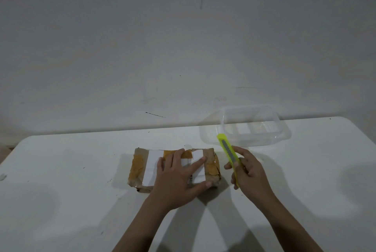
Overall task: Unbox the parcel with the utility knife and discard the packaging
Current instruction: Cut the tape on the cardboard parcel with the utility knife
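Note:
A flat brown parcel (140, 168), wrapped in tan tape with white labels, lies in the middle of the white table (61, 170). My left hand (179, 176) rests flat on top of it, fingers spread and straight, thumb at its near right corner. Just right of the parcel, my right hand (247, 172) grips a yellow-green utility knife (227, 152) by its lower half. The knife points up and away, toward the container. No blade shows past its tip.
A clear plastic container (254, 127) stands at the back right of the table, behind the knife. A grey wall rises behind the table's far edge. The table's left edge curves off at the left.

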Demonstrator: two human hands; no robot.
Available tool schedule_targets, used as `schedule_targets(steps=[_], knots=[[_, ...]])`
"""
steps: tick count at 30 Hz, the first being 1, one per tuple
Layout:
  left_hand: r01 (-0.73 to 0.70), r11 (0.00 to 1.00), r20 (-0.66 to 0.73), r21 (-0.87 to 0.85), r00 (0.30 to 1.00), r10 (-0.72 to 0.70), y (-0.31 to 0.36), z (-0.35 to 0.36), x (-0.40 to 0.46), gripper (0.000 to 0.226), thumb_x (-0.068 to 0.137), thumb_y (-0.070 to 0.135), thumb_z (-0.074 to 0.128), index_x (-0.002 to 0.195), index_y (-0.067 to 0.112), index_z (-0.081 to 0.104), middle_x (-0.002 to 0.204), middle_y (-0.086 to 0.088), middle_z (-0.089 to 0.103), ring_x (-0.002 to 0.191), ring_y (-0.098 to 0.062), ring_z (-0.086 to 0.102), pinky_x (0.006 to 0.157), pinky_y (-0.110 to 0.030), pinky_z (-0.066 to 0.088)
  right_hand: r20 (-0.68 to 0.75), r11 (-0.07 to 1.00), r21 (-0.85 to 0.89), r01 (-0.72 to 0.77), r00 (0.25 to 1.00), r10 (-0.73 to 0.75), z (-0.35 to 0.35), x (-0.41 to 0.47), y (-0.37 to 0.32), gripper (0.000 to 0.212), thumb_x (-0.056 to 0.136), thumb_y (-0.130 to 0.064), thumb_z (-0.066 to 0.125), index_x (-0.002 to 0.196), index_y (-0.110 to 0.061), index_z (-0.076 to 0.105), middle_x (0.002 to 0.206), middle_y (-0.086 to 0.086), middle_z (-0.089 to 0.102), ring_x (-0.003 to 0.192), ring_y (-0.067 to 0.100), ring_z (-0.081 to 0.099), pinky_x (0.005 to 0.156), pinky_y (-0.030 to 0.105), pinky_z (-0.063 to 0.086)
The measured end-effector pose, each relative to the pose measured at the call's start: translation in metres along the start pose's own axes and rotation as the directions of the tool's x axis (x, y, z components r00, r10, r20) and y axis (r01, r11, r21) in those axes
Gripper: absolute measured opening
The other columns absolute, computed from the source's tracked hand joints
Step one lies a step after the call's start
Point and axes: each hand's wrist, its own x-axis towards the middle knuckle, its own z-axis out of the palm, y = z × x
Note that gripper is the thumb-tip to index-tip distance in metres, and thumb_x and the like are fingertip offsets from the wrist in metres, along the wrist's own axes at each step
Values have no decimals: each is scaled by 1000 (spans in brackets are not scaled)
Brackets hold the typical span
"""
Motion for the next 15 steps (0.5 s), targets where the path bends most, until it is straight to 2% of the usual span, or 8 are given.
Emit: schedule_targets(steps=[2, 5, 7, 10, 12, 15], knots=[[-10, 1000, 2, -4, 1000, 10, -1, 0, -1, 72, 70, 88, 12, 137, 62, 15, 150, -4, 23, 138, -22, 15, 111, -53, 15, 13, 999, -18, -40, 999, 41, 1, 8, 4, 41, 96, -4, 44, 123, -36, 46, 100, -4, 57, 60, 11, 64, 59, 28, 56], [-37, 998, 40, -52, 998, 40, -7, -8, -2, 71, 68, 89, 20, 135, 63, 22, 149, 1, 22, 139, -17, 12, 113, -52, 11, 54, 996, -23, -82, 995, 83, 2, 20, 11, 47, 94, -4, 48, 125, -39, 44, 105, -6, 51, 74, 17, 71, 65, 23, 55], [-63, 994, 82, -89, 994, 70, -14, -13, -3, 71, 67, 89, 27, 133, 63, 27, 148, 5, 20, 138, -11, 8, 115, -48, 8, 17, 996, -14, -92, 996, 92, 7, 28, 13, 42, 92, -5, 53, 123, -34, 48, 100, -1, 56, 75, 16, 72, 67, 25, 56], [-102, 985, 82, -138, 990, 114, -25, -16, -6, 72, 64, 91, 30, 130, 63, 33, 146, 10, 21, 137, -7, 11, 114, -48, 12, -110, 991, -25, -129, 986, 125, 20, 42, 17, 24, 90, -9, 58, 110, -21, 58, 96, 6, 64, 75, 12, 71, 66, 33, 57], [-105, 980, 70, -168, 991, 118, -27, -15, -7, 72, 62, 93, 31, 128, 63, 37, 145, 11, 23, 137, -6, 13, 114, -48, 12, -179, 987, -45, -154, 973, 144, 30, 50, 20, 19, 88, -11, 61, 106, -18, 60, 98, 5, 67, 79, 11, 65, 67, 28, 53], [-102, 980, 57, -173, 992, 113, -27, -16, -8, 73, 61, 93, 32, 127, 62, 40, 145, 12, 23, 136, -5, 14, 115, -45, 10, -199, 984, -103, -144, 972, 121, 42, 57, 24, 25, 89, -10, 59, 114, -11, 59, 102, 1, 62, 89, 14, 57, 75, 22, 43]])
